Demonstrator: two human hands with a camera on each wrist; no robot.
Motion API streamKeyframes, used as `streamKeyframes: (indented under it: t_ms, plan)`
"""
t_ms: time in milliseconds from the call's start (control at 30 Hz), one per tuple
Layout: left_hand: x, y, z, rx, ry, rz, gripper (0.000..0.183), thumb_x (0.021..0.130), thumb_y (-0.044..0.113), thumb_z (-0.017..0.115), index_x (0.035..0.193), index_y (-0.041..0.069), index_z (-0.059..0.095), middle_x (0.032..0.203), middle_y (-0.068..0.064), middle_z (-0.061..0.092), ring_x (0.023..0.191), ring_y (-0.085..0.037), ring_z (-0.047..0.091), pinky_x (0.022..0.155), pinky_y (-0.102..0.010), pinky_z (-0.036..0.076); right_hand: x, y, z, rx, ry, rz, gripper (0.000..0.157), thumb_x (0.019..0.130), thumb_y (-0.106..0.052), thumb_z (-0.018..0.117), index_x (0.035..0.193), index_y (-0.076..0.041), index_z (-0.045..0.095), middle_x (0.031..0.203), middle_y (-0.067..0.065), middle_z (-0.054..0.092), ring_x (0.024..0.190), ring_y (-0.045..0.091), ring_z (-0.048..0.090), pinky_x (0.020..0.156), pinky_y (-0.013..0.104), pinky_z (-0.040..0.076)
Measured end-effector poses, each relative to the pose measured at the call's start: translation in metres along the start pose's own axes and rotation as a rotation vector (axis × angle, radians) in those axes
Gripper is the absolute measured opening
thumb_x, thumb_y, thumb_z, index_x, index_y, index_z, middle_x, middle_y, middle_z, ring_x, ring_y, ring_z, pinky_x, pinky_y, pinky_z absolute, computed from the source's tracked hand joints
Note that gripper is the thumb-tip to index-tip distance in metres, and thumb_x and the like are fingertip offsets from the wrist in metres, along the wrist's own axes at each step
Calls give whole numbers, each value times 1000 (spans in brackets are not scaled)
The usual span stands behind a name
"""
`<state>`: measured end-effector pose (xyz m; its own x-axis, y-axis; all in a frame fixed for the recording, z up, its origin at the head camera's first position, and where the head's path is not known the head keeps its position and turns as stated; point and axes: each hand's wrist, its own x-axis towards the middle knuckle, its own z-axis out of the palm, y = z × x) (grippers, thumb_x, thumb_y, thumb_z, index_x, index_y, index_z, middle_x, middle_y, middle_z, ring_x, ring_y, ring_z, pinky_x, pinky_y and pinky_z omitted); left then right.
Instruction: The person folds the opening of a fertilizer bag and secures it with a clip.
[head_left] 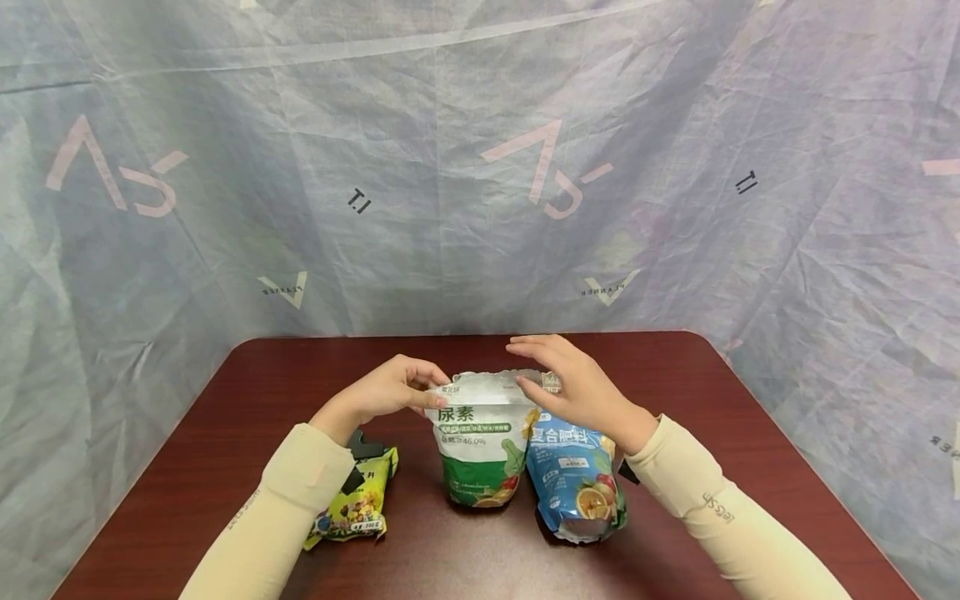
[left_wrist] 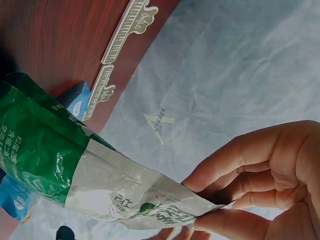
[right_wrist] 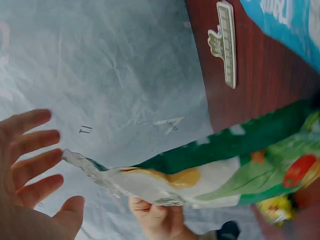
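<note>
Grey printed cloth (head_left: pixel 435 208) hangs behind a reddish-brown table (head_left: pixel 217 458), and at centre it's the green-and-white bag (head_left: pixel 476 473), upright, with a yellow packet (head_left: pixel 360 502) near left and a blue bag (head_left: pixel 566 483) just to its right. Left hand (head_left: pixel 386 390) has the top left corner pinched between thumb and fingers; right hand (head_left: pixel 581 392) spreads its fingers by the top right corner, contact impossible to tell. Good handling here probably means pinching that corner too, both sides level, tension gentle, so the soft film doesn't crumple or tip.
</note>
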<state>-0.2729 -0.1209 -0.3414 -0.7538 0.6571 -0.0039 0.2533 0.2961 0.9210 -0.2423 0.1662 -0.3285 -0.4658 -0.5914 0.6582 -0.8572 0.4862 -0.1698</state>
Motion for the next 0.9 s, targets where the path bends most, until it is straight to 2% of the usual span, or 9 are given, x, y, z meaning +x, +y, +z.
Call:
streamKeyframes:
  t_ms: [133, 300, 467, 567, 733, 900]
  plan:
    - [0, 0, 0, 0, -2, -2, 25, 82, 10, 69, 104, -1, 64, 89, -6, 66, 78, -21, 62, 67, -38, 53, -5, -7, 3, -129, 29, -128, 44, 83, -16, 66, 124, -5, 56, 129, 10, 50, 120, 24, 45, 96, 37, 39]
    - [-1, 0, -1, -1, -7, 1, 25, 82, 10, 69, 103, -2, 64, 89, -7, 65, 77, -21, 62, 67, -37, 53, -14, -12, 8, -245, 3, -235, 46, 86, -19, 60, 128, -2, 51, 134, 16, 45, 127, 30, 37, 104, 44, 28]
    - [0, 0, 0, -15, -16, 1, 25, 82, 10, 69, 103, -2, 64, 90, -8, 66, 77, -21, 63, 66, -38, 53, -23, -15, 15, -376, -9, -357, 42, 91, -20, 48, 127, 2, 51, 135, 19, 44, 127, 35, 36, 100, 51, 31]
    - [0, -1, 1, -20, -20, 1, 24, 82, 9, 68, 103, -2, 64, 91, -8, 66, 79, -23, 63, 66, -37, 53, -28, -17, 19, -467, -29, -411, 43, 94, -22, 42, 128, 2, 50, 136, 19, 42, 125, 36, 38, 99, 50, 33]
    - [0, -1, 1, -24, -19, 1, 24, 82, 8, 68, 102, -3, 64, 91, -9, 66, 82, -31, 62, 66, -39, 53, -35, -18, 25, -547, -76, -428, 45, 96, -24, 38, 131, 3, 47, 138, 20, 39, 126, 35, 38, 100, 47, 33]
    - [-1, 0, 0, -35, -27, 2, 24, 82, 8, 68, 103, -4, 64, 91, -11, 66, 80, -26, 63, 68, -41, 53, -39, -17, 30, -560, -142, -392, 47, 96, -26, 37, 134, 3, 44, 141, 20, 35, 129, 35, 33, 103, 45, 29]
